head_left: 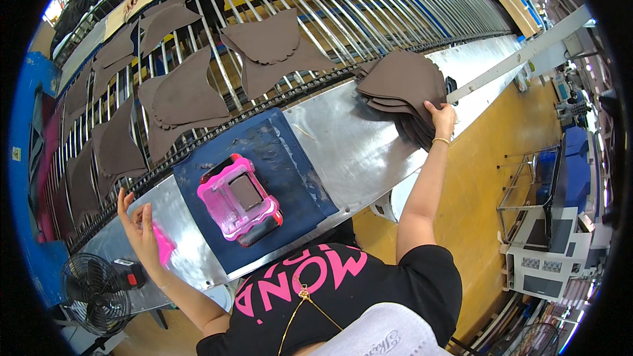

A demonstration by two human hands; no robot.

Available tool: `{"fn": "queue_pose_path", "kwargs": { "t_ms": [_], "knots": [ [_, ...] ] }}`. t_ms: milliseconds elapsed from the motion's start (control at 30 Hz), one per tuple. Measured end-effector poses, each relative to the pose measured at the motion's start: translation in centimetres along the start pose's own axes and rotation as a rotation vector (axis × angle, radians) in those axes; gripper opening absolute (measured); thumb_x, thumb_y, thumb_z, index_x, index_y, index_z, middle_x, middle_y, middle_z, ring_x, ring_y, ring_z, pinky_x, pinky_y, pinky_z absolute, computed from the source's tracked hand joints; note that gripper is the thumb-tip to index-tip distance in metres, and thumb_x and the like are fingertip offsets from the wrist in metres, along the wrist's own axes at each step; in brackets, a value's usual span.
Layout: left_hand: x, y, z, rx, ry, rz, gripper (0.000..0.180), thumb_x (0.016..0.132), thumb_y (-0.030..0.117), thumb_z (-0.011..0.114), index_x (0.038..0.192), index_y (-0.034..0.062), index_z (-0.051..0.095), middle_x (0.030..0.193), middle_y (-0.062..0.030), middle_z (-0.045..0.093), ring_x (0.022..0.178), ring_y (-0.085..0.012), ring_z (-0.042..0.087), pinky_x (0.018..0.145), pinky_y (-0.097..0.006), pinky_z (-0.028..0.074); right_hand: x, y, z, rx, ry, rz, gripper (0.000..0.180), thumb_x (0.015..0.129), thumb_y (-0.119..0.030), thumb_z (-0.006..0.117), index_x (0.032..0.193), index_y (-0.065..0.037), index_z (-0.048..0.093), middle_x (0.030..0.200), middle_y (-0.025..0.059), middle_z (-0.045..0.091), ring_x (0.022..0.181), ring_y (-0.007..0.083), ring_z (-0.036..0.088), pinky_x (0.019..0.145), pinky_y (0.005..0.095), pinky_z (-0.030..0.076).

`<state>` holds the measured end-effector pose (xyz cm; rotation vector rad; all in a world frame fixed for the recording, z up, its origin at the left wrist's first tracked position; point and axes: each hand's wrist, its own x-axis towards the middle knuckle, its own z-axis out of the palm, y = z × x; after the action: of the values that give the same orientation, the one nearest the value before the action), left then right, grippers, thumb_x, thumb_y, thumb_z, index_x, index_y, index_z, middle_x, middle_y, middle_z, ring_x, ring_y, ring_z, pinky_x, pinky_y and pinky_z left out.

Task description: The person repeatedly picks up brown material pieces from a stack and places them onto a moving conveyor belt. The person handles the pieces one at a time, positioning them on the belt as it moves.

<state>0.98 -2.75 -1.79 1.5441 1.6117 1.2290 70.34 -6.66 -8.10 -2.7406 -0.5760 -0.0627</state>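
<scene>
Right grip point(443, 119), its underside fingers hidden, pinches a stack of brown, curved, flat sheets point(403, 78) right of the dark-blue rectangular mat point(300, 188); left grip point(140, 227), left of the mat, is spread.

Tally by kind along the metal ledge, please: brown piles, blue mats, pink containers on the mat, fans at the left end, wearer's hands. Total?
Brown pile: 1
Blue mat: 1
Pink container: 1
Black fan: 1
Hands: 2 (left hand, right hand)
Total: 6
</scene>
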Motion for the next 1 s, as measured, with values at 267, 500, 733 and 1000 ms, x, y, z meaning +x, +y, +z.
{"fn": "queue_pose_path", "kwargs": {
  "t_ms": [267,500,733,1000],
  "knots": [
    [0.5,2.6,1.1,0.026,-0.03,0.084,0.057,0.085,0.008,0.063,0.137,0.0088,0.04,0.128,-0.0094,0.048,0.092,-0.0125,0.055,0.081,-0.027,0.043,-7.1,-5.9,-7.9,0.282,-0.106,-0.297,0.029,0.096,-0.02,0.046,0.119,-0.004,0.055,0.093,0.0181,0.066,0.073,0.0272,0.066,0.058,0.0353,0.052],
    [2.2,7.8,6.5,-0.082,-0.054,0.318,0.056,0.082,0.011,0.068,0.132,0.0053,0.045,0.126,-0.0129,0.049,0.11,-0.0181,0.053,0.082,-0.03,0.046,-18.1,-15.8,-11.6,1.159,-0.409,-0.626,0.022,0.098,-0.02,0.046,0.108,-0.001,0.05,0.077,0.0071,0.064,0.054,0.0145,0.063,0.042,0.0218,0.048],
    [1.8,8.1,2.0,-0.432,-0.058,-0.016,0.02,0.089,0.015,0.061,0.1,-0.0023,0.059,0.069,-0.0052,0.061,0.058,-0.0122,0.061,0.052,-0.022,0.045,-28.8,-21.3,-7.2,1.464,-1.071,-0.887,0.02,0.092,-0.006,0.055,0.111,-0.002,0.053,0.089,0.0049,0.065,0.085,0.013,0.061,0.066,0.0243,0.052],
    [-2.1,6.2,-6.9,-0.146,0.136,0.13,0.018,0.086,0.011,0.066,0.1,0.0004,0.064,0.074,-0.0018,0.061,0.061,-0.0064,0.055,0.057,-0.019,0.042,-32.3,-22.1,-4.9,1.017,-0.775,-1.465,0.014,0.072,-0.006,0.074,0.084,-0.005,0.067,0.075,0.0077,0.064,0.067,0.0212,0.056,0.075,0.0321,0.044]
  ]
}}
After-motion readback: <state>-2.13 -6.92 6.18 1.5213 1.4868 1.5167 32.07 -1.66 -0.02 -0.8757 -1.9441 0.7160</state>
